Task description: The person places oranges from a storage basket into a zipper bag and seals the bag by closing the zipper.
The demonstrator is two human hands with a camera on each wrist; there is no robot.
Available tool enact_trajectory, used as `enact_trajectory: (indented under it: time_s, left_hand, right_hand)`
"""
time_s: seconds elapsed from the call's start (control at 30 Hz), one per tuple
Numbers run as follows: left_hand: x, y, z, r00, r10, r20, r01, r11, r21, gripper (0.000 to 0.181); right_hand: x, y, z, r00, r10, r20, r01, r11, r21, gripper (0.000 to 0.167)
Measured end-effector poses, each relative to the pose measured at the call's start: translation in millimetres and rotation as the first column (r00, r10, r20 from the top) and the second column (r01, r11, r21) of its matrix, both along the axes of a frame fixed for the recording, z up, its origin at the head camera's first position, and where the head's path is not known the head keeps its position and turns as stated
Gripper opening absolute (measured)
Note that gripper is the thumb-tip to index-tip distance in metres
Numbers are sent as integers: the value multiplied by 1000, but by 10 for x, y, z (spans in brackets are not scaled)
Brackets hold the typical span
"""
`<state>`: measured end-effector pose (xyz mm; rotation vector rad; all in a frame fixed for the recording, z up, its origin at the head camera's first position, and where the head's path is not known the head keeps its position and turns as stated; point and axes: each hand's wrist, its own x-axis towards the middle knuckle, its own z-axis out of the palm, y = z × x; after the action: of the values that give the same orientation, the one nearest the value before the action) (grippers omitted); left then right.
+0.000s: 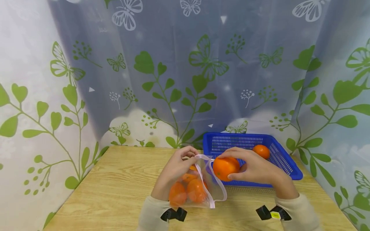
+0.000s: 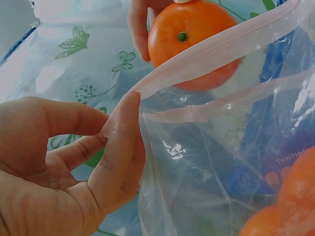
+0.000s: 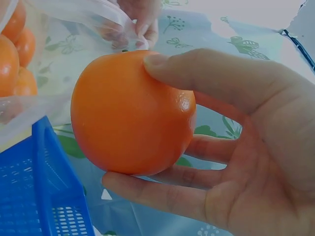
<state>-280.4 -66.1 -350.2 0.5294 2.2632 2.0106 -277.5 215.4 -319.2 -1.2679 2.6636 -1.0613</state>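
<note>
A clear zip bag (image 1: 214, 189) with a pale pink rim holds several oranges (image 1: 196, 190) on the wooden table. My left hand (image 1: 177, 165) pinches the bag's rim between thumb and fingers, and the mouth gapes toward the right. In the left wrist view the pinched corner of the pink rim (image 2: 197, 64) is plain. My right hand (image 1: 254, 166) grips one orange (image 1: 226, 168) with curled fingers and thumb, right beside the bag's mouth. The right wrist view shows this orange (image 3: 130, 113) up close, held between thumb and fingertips.
Behind my right hand stands a blue perforated basket (image 1: 289, 160) with another orange (image 1: 261, 151) in it. The wooden table (image 1: 110, 192) runs back to a curtain (image 1: 179, 80) printed with leaves and butterflies, which also hangs along both sides.
</note>
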Motion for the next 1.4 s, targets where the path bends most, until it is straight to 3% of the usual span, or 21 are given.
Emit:
enact_trajectory:
  time_s: [0.67, 1.0, 1.4]
  left_hand:
    - [12, -8, 10, 1000, -7, -4, 7, 1000, -6, 12]
    - [19, -12, 11, 1000, -11, 3, 11, 1000, -12, 13]
    - [27, -11, 19, 1000, -19, 11, 19, 1000, 1, 13]
  right_hand:
    - [79, -244, -78, 998, 67, -15, -66, 996, 53, 50]
    - [60, -374, -161, 989, 84, -119, -70, 990, 124, 48]
    - [23, -450, -246, 982, 89, -167, -62, 985, 162, 53]
